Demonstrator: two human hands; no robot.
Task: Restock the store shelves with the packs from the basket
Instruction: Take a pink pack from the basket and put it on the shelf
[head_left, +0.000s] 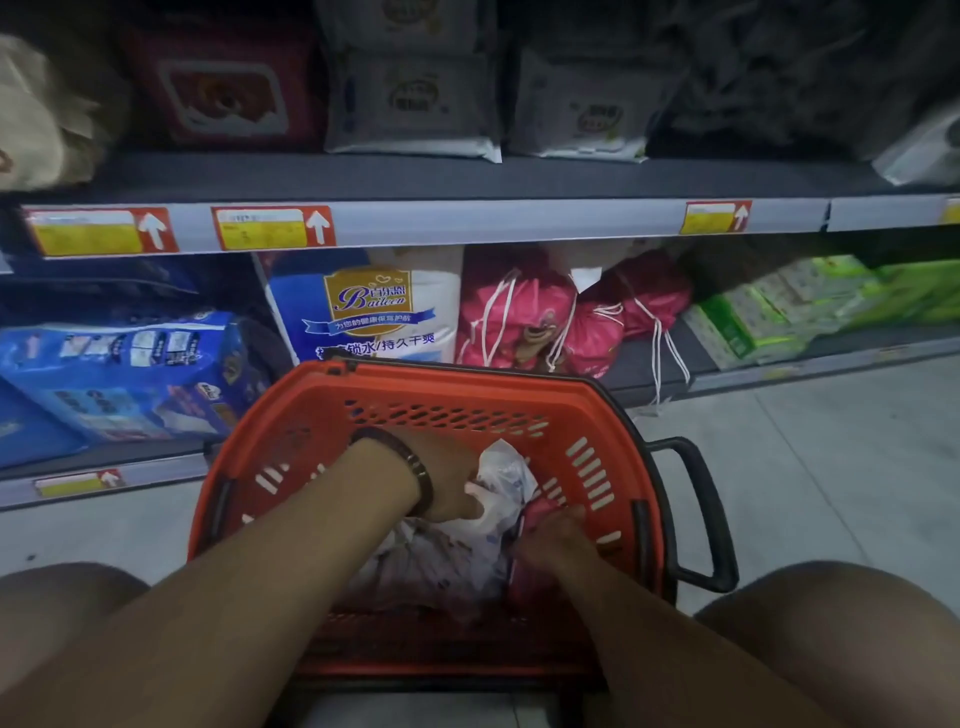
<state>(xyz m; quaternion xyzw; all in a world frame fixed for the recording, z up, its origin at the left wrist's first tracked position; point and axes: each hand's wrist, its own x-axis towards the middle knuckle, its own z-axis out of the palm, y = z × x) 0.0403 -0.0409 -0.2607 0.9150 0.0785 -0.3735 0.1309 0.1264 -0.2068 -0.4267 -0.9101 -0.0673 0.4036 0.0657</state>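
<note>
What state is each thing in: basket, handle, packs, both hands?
basket: on the floor, holding packs.
basket handle: folded down at its side.
white pack: inside the basket, held.
red pack: inside the basket, held.
left hand: grips the white pack.
right hand: grips the red pack.

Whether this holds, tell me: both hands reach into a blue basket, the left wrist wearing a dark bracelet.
Wrong in one respect: the head view shows the basket is orange-red, not blue. The left hand and right hand do reach into it, the left wrist wearing a dark bracelet.
</note>
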